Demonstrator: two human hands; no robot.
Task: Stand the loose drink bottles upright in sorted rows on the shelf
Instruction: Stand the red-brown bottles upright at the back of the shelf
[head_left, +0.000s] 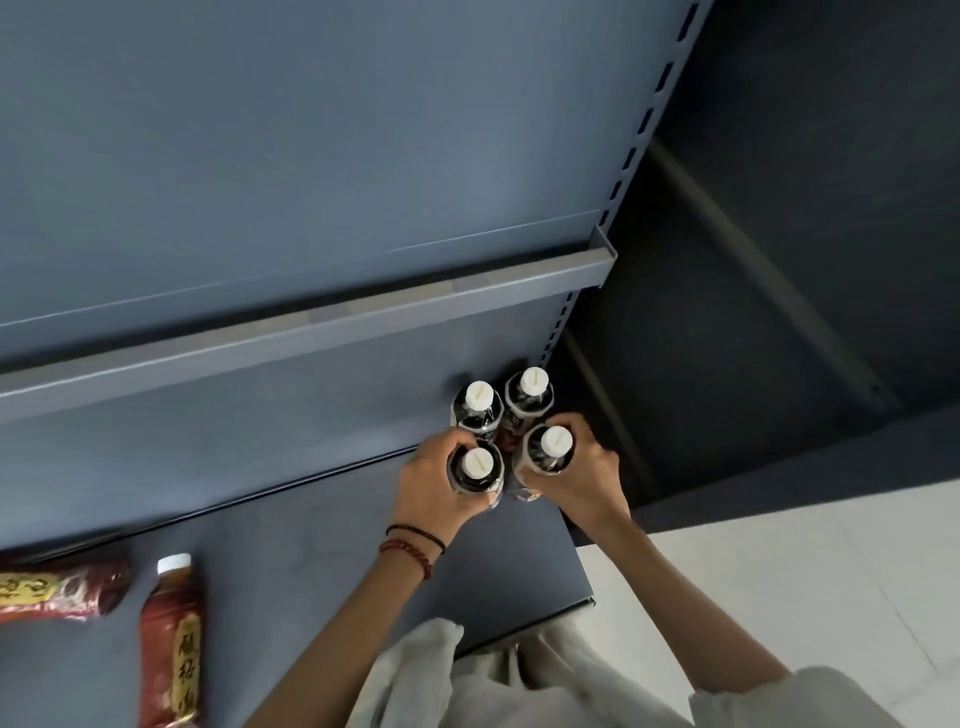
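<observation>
Several dark drink bottles with white caps stand upright in a tight block at the right end of the grey shelf (291, 561). My left hand (428, 486) grips the front left bottle (477, 467) round its shoulder. My right hand (582, 475) grips the front right bottle (553, 447) the same way. Behind them stand the back left bottle (478, 402) and the back right bottle (531, 389), both untouched. At the lower left, two red-labelled bottles lie on their sides: one with a white cap (171, 644) and one at the frame's edge (57, 592).
An upper shelf rail (311, 332) runs across above the bottles, with the blue back panel (311, 145) behind. A slotted upright (623, 171) marks the shelf's right end. Beyond it are a dark neighbouring unit (779, 260) and pale floor (831, 571).
</observation>
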